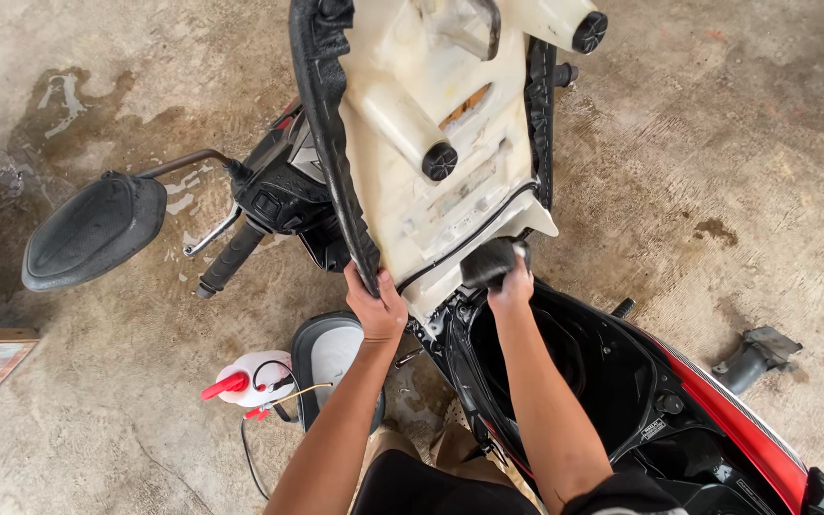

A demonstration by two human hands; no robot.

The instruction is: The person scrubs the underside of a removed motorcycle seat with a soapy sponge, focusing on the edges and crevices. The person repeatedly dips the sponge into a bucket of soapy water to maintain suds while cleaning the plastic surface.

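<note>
Both forearms reach forward. The left hand (375, 307) curls its fingers around the black edge of a raised scooter seat (431, 143), whose cream underside faces the camera. The right hand (510, 284) is closed around a dark brush (488, 262), pressed against the seat's lower end just above its fingers.

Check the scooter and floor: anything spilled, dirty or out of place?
Yes. Wet patches darken the concrete floor beyond the mirror. The raised seat's pale underside is grimy where the right hand presses a black brush; the left hand grips its edge.
</note>
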